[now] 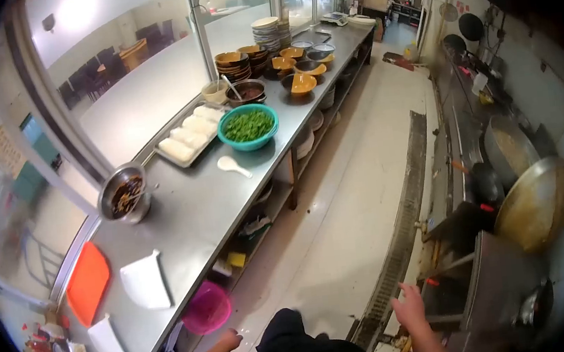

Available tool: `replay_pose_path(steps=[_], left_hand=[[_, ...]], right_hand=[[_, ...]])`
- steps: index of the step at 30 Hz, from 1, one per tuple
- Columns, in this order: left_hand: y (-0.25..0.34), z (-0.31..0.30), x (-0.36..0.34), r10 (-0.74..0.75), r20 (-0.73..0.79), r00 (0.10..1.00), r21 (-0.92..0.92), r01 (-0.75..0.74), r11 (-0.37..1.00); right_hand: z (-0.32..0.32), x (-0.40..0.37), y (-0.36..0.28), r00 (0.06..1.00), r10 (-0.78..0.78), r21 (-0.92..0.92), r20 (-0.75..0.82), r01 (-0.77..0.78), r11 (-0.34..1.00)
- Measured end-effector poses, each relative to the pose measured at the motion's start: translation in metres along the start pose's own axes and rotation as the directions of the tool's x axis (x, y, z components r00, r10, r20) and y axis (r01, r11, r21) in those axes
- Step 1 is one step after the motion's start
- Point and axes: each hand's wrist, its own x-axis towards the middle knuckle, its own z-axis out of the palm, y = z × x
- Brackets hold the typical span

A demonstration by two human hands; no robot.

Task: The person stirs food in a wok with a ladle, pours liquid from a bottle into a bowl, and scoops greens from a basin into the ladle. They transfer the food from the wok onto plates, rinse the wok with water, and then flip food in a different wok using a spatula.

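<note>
Standing in the aisle: left hand (229, 339) hangs beside the pink basin (206, 308) at the steel counter's (190, 213) near edge, grip state unclear. Right hand (410, 307), empty, fingers spread, hovers near the stove front (495, 277), probably balancing.

Teal bowl (249, 128), orange tray (88, 282), pink basin (206, 309), grey counter (196, 212).

Left hand (230, 339) near pink basin (206, 309), steel counter (193, 216)
</note>
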Motion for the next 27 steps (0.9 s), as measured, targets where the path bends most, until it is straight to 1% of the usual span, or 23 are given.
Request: replay_pose_path(steps=[1,2,3,4,5,7,9,10,11,12,13,15,16,17,19,20,21,22,23,25,27], left_hand=[[0.012,-0.013,0.022,0.041,-0.088,0.995,-0.031,-0.044,0.999],[0.032,-0.031,0.04,0.046,-0.083,0.995,-0.033,-0.049,0.998],[0.067,-0.066,0.051,0.011,-0.096,0.995,-0.116,-0.022,0.993],[0.099,-0.097,0.069,-0.026,-0.103,0.994,-0.196,0.006,0.981],[0.124,-0.119,0.094,-0.017,-0.096,0.995,-0.188,-0.001,0.982],[0.189,-0.173,0.152,0.084,-0.13,0.988,-0.218,-0.111,0.97],[0.265,-0.241,0.2,0.232,-0.193,0.953,-0.153,-0.263,0.953],[0.306,-0.271,0.226,0.346,-0.262,0.901,-0.14,-0.39,0.91],[0.345,-0.307,0.251,0.45,-0.328,0.831,-0.111,-0.507,0.855],[0.392,-0.349,0.266,0.487,-0.306,0.818,-0.106,-0.538,0.837],[0.443,-0.391,0.278,0.525,-0.284,0.802,-0.101,-0.57,0.816],[0.54,-0.468,0.309,0.603,-0.231,0.764,-0.122,-0.638,0.761],[0.581,-0.495,0.336,0.658,-0.252,0.71,-0.067,-0.691,0.72],[0.62,-0.517,0.363,0.707,-0.271,0.653,-0.012,-0.737,0.676],[0.699,-0.569,0.406,0.714,-0.23,0.661,-0.068,-0.743,0.666],[0.734,-0.594,0.423,0.712,-0.238,0.66,-0.067,-0.743,0.666],[0.768,-0.618,0.436,0.708,-0.326,0.627,-0.103,-0.768,0.632],[0.802,-0.643,0.451,0.688,-0.419,0.592,-0.136,-0.79,0.597],[0.83,-0.664,0.474,0.653,-0.473,0.591,-0.17,-0.789,0.59],[0.884,-0.715,0.508,0.551,-0.591,0.589,-0.184,-0.763,0.619],[0.927,-0.767,0.573,0.446,-0.736,0.509,-0.21,-0.798,0.564]], right_hand=[[-0.001,0.045,-0.024,1.0,0.003,-0.009,-0.002,-0.003,1.0],[0.0,0.088,-0.047,0.995,-0.096,-0.025,0.014,0.096,0.995],[0.005,0.129,-0.063,0.98,-0.196,-0.038,0.03,0.197,0.98],[0.013,0.163,-0.072,0.981,-0.19,-0.04,0.028,0.191,0.981],[0.02,0.194,-0.079,0.983,-0.176,-0.034,0.044,0.178,0.983],[0.026,0.257,-0.095,0.987,-0.159,-0.033,0.031,0.16,0.986],[0.034,0.289,-0.088,0.988,0.007,-0.15,0.151,0.016,0.988],[0.031,0.308,-0.082,0.988,0.014,-0.159,0.151,0.011,0.987],[0.03,0.326,-0.077,0.982,0.033,-0.133,0.185,-0.008,0.991],[0.028,0.345,-0.074,0.974,0.053,-0.101,0.22,-0.031,0.994],[0.023,0.367,-0.07,0.974,0.065,-0.095,0.218,-0.045,0.995],[0.008,0.422,-0.055,0.965,0.221,-0.074,0.139,-0.212,0.974],[0.006,0.451,-0.043,0.955,0.275,-0.05,0.106,-0.271,0.961],[0.002,0.479,-0.038,0.954,0.282,-0.046,0.105,-0.279,0.959],[-0.009,0.544,-0.027,0.938,0.339,-0.075,0.068,-0.334,0.939],[-0.01,0.578,-0.014,0.915,0.393,-0.073,0.086,-0.388,0.919],[-0.013,0.612,-0.001,0.921,0.38,-0.077,0.085,-0.374,0.924],[-0.019,0.651,0.009,0.921,0.376,-0.168,0.098,-0.357,0.919],[-0.025,0.686,0.014,0.917,0.381,-0.252,0.12,-0.343,0.905],[-0.046,0.761,0.016,0.923,0.368,-0.238,0.115,-0.334,0.912],[-0.077,0.824,0.009,0.922,0.371,-0.236,0.115,-0.337,0.911]])
